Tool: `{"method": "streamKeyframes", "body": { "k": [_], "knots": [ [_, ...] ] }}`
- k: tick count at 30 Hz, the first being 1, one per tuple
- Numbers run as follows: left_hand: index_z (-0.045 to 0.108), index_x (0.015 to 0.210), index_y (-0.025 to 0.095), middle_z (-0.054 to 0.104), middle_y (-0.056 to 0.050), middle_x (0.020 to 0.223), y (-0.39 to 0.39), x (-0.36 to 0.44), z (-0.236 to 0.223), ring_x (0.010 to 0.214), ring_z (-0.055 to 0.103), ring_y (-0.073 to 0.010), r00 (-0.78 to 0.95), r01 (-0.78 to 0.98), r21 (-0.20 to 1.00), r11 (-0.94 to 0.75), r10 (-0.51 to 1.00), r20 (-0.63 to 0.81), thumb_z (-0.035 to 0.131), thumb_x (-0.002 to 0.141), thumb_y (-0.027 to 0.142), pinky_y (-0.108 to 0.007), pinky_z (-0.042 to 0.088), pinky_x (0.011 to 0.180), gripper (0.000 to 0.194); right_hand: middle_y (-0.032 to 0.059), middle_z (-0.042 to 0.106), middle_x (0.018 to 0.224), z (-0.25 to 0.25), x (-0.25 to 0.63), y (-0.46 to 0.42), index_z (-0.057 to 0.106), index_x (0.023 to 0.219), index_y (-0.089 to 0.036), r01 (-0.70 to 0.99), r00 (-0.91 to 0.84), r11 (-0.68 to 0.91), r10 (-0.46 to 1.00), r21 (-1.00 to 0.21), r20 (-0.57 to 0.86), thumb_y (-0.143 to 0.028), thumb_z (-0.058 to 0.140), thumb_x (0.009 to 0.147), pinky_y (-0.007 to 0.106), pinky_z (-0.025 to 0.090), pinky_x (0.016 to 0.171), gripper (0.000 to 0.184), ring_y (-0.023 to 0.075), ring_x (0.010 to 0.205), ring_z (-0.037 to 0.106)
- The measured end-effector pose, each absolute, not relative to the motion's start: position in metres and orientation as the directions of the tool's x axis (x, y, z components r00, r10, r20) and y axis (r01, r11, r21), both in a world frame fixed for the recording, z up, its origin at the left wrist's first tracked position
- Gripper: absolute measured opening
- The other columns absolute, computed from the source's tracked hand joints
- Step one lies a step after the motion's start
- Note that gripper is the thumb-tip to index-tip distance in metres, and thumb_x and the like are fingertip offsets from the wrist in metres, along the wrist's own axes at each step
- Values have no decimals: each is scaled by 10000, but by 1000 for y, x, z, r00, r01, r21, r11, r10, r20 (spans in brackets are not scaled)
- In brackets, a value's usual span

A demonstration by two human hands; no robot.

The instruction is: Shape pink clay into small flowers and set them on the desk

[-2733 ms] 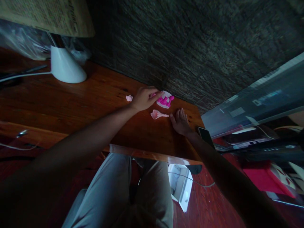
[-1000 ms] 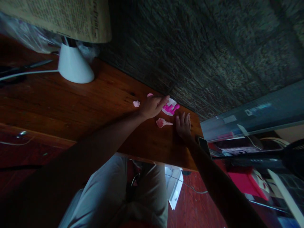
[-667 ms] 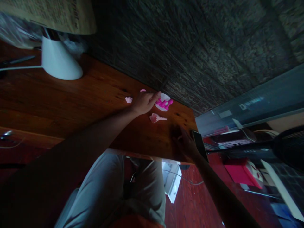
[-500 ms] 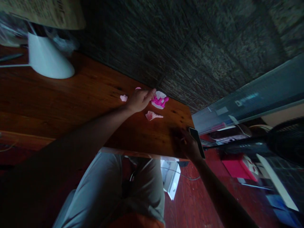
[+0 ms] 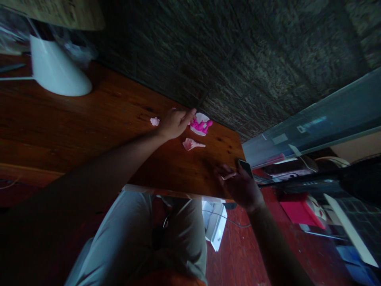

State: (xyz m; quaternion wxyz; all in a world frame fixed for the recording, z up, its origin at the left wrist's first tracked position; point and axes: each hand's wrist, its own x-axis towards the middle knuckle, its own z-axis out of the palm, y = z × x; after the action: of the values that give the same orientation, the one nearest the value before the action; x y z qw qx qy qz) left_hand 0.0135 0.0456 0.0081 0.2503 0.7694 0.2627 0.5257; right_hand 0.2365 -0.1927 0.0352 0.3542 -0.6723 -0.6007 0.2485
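Note:
Low over the wooden desk, my left hand [image 5: 175, 124] is closed at the left edge of a bright pink clay shape [image 5: 202, 126] on a white rounded base [image 5: 201, 116]. Pink shows beside its thumb and past its knuckles; the fingertips are hidden. A pale pink, fan-shaped piece with a thin stem [image 5: 192, 144] lies just in front. Left of the hand sits a small crumpled pink lump [image 5: 154, 121]. Over the desk's right part, my right hand [image 5: 239, 183] is turned with curled fingers, and a thin pale strip [image 5: 228, 175] lies across them. The dim light blurs its details.
A phone [image 5: 245, 167] lies at the desk's right end, partly behind my right hand. At the left stands a lamp with a white base [image 5: 59, 69] and a printed shade [image 5: 68, 14]. A dark stone-textured wall [image 5: 238, 63] borders the desk [image 5: 98, 115]. A white box [image 5: 214, 222] is below.
My right hand has lifted from lying flat beside the pink pieces, moved toward the desk's front right and turned over, showing the thin strip. My left hand stays at the bright pink shape.

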Motion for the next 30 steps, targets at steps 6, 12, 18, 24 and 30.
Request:
{"method": "streamKeyframes", "body": {
  "k": [6, 12, 18, 24, 30],
  "knots": [
    [766, 839, 184, 804, -73, 855, 48, 15, 6, 877, 771, -187, 326, 147, 651, -745, 658, 679, 319, 1063, 521, -321, 559, 878, 603, 106, 774, 1208, 44, 226, -197, 735, 1195, -247, 223, 177, -216, 968, -951, -178, -491, 573, 944, 494, 579, 1001, 386, 272, 1132, 735],
    [766, 836, 185, 807, -71, 872, 45, 13, 9, 900, 769, -191, 317, 154, 668, -728, 677, 664, 302, 1062, 539, -308, 569, 892, 626, 71, 818, 1016, 21, 229, -180, 798, 1038, -229, 478, 355, -126, 933, -869, 60, -468, 811, 745, 415, 619, 877, 379, 246, 924, 757],
    [755, 816, 185, 810, -76, 906, 43, 12, 9, 941, 769, -194, 304, 146, 683, -716, 689, 657, 303, 1060, 545, -302, 571, 906, 627, 69, 812, 953, 14, 223, -185, 760, 1096, -234, 620, 356, -116, 923, -776, 147, -548, 705, 842, 326, 639, 638, 407, 216, 745, 763],
    [757, 803, 188, 808, -79, 879, 43, 12, 10, 909, 773, -199, 317, 159, 651, -742, 663, 678, 314, 1062, 525, -312, 570, 892, 614, 43, 751, 726, 22, 229, -193, 765, 1030, -206, 621, 315, -144, 946, -771, 77, -641, 653, 864, 264, 565, 524, 479, 172, 581, 684],
    [771, 838, 194, 808, -76, 859, 45, 12, 9, 867, 777, -196, 310, 155, 651, -743, 662, 683, 309, 1065, 521, -320, 577, 847, 610, 87, 796, 1052, 25, 239, -200, 729, 1151, -226, 398, 275, -199, 957, -895, -91, -607, 755, 793, 356, 645, 814, 524, 228, 938, 774]
  ]
}}
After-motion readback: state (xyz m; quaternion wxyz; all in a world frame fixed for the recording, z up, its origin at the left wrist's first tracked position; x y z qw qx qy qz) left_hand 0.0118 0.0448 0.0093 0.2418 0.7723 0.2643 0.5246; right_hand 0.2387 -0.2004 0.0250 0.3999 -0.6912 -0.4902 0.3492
